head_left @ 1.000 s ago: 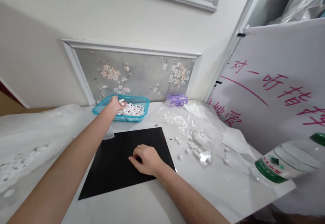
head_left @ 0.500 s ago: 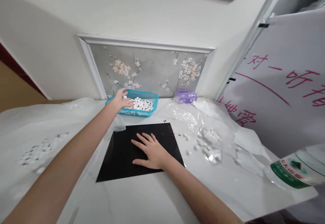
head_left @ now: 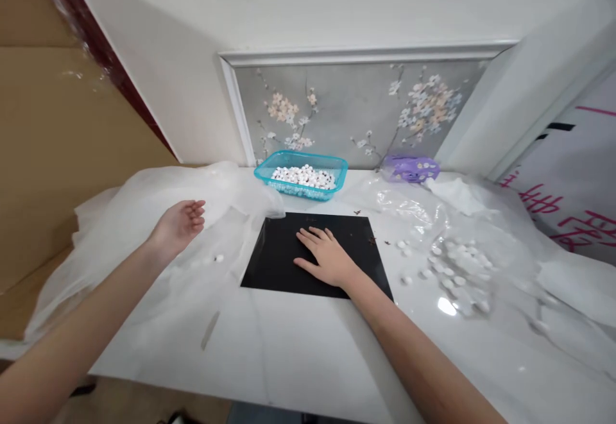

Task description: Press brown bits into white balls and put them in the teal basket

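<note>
My right hand [head_left: 327, 258] lies flat on a black rectangular sheet [head_left: 269, 263], its fingers spread and nothing in them. Off to the left, my left hand [head_left: 177, 228] hovers over whitish translucent film [head_left: 144, 209] with its fingers curled in. Whatever those fingers may hold is hidden. A small white ball [head_left: 219, 258] with a dark mark rests to the right of and below that hand. Behind the black sheet stands a turquoise plastic basket [head_left: 341, 180] of small white balls [head_left: 305, 177], some showing dark spots.
Clear plastic packaging with loose white balls [head_left: 457, 276] lies at the right. A purple packet [head_left: 412, 169] sits against the wall by crumpled white film [head_left: 455, 194]. Small dark bits [head_left: 373, 241] are scattered at the sheet's right edge. A brown cardboard panel [head_left: 43, 154] borders the left.
My left hand has moved away from the basket, left and toward me, and its fingers have curled. My right hand stays flat on the black sheet. The view has swung left.
</note>
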`<state>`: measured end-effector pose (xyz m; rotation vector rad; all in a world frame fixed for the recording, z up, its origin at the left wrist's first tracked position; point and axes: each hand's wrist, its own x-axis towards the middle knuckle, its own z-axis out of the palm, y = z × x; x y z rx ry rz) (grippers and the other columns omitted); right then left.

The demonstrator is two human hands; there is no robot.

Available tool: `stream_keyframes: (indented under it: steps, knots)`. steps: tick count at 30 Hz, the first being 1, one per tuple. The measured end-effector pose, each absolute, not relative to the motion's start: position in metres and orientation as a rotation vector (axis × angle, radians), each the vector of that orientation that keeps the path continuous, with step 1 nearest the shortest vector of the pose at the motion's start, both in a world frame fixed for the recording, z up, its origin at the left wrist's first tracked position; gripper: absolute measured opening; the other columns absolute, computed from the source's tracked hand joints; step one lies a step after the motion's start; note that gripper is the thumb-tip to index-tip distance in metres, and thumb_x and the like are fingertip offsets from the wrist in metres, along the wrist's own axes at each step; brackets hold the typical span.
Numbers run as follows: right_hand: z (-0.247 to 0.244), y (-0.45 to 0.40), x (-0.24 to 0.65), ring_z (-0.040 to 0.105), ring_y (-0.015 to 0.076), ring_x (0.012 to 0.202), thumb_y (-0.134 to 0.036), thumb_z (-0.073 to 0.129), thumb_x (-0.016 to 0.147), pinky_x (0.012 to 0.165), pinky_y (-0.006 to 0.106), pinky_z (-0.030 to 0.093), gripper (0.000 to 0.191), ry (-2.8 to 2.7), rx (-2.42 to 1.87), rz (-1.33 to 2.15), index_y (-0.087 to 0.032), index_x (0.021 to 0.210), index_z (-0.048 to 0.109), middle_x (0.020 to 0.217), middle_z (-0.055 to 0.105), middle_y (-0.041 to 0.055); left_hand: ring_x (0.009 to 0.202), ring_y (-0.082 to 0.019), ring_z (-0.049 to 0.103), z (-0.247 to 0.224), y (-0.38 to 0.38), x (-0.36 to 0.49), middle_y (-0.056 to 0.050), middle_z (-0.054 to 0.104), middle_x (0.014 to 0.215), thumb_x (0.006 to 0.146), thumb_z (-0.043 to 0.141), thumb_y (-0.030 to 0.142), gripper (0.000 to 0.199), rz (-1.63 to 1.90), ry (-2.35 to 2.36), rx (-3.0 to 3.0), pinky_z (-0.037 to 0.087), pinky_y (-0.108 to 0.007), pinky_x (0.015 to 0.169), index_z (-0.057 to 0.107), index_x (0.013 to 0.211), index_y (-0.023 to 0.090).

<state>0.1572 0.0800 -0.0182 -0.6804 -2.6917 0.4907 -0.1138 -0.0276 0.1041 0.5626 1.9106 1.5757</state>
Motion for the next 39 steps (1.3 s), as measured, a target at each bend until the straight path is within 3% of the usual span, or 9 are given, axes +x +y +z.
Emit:
stream_keyframes:
  steps: [3,5,8,11,13,17,23,29,39]
  knots:
    - [-0.018,0.079,0.159,0.031,0.0267,0.132,-0.053,0.04,0.089,0.109,0.051,0.021,0.061,-2.675,-0.699,0.48,-0.016,0.136,0.042,0.14,0.041,0.0108,0.058,-0.01,0.044,0.081,-0.059,-0.103,0.0,0.054,0.074,0.077,0.053,0.026,0.009,1.54,2.129,0.737,0.032,-0.018,0.045,0.059,0.074,0.019]
    - [-0.018,0.079,0.16,0.032,0.027,0.131,-0.052,0.042,0.088,0.108,0.05,0.022,0.059,-2.671,-0.694,0.484,-0.016,0.135,0.044,0.14,0.042,0.0111,0.071,-0.015,0.05,0.067,-0.077,-0.098,-0.001,0.06,0.088,0.07,0.063,0.035,0.018,1.155,2.389,1.118,0.035,-0.021,0.052,0.063,0.083,0.023]
    - [-0.019,0.079,0.16,0.033,0.0274,0.13,-0.05,0.042,0.088,0.108,0.049,0.023,0.059,-2.664,-0.689,0.479,-0.014,0.134,0.045,0.139,0.042,0.0106,0.091,-0.022,0.055,0.051,-0.089,-0.094,-0.004,0.06,0.11,0.078,0.05,0.049,0.039,0.559,2.548,1.593,0.041,-0.028,0.07,0.059,0.106,0.025]
    - [-0.019,0.078,0.162,0.034,0.0276,0.129,-0.049,0.041,0.089,0.108,0.049,0.023,0.058,-2.661,-0.697,0.471,-0.013,0.134,0.045,0.139,0.043,0.0098,0.105,-0.025,0.053,0.044,-0.08,-0.089,-0.008,0.058,0.117,0.084,0.039,0.051,0.048,0.424,2.526,1.807,0.039,-0.034,0.087,0.054,0.118,0.021]
    - [-0.018,0.077,0.164,0.034,0.0274,0.129,-0.049,0.041,0.089,0.108,0.048,0.023,0.057,-2.662,-0.701,0.471,-0.013,0.133,0.046,0.138,0.044,0.0097,0.108,-0.026,0.051,0.042,-0.07,-0.087,-0.008,0.06,0.116,0.084,0.038,0.049,0.047,0.36,2.501,1.904,0.037,-0.035,0.09,0.056,0.117,0.02]
    - [-0.019,0.075,0.169,0.035,0.0276,0.128,-0.047,0.043,0.089,0.108,0.048,0.024,0.055,-2.652,-0.712,0.473,-0.013,0.132,0.047,0.138,0.044,0.0099,0.092,-0.023,0.059,0.038,-0.062,-0.089,-0.007,0.065,0.106,0.084,0.039,0.044,0.039,0.243,2.418,1.912,0.041,-0.031,0.08,0.062,0.106,0.02]
    - [-0.022,0.076,0.167,0.045,0.025,0.119,-0.035,0.047,0.089,0.102,0.044,0.034,0.041,-2.543,-0.577,0.381,-0.013,0.123,0.055,0.127,0.055,0.0107,0.085,-0.019,0.059,0.033,-0.071,-0.082,-0.007,0.061,0.098,0.087,0.037,0.041,0.039,0.412,2.425,2.016,0.043,-0.028,0.075,0.058,0.112,0.019]
    - [-0.019,0.074,0.163,0.056,0.0216,0.093,-0.014,0.042,0.088,0.083,0.036,0.048,0.026,-2.269,-0.524,0.221,-0.011,0.102,0.064,0.1,0.066,0.0098,0.075,-0.014,0.057,0.052,-0.045,-0.05,-0.004,0.055,0.087,0.088,0.045,0.032,0.022,0.797,2.119,2.409,0.046,-0.027,0.071,0.062,0.094,0.018]
    - [-0.018,0.08,0.164,0.055,0.021,0.087,-0.012,0.042,0.086,0.079,0.034,0.05,0.023,-2.124,-0.482,0.151,-0.01,0.098,0.062,0.093,0.065,0.0108,0.076,-0.014,0.059,0.101,0.121,-0.013,-0.008,0.058,0.095,0.074,0.058,0.021,0.017,1.181,1.932,2.273,0.05,-0.03,0.077,0.065,0.087,0.013]
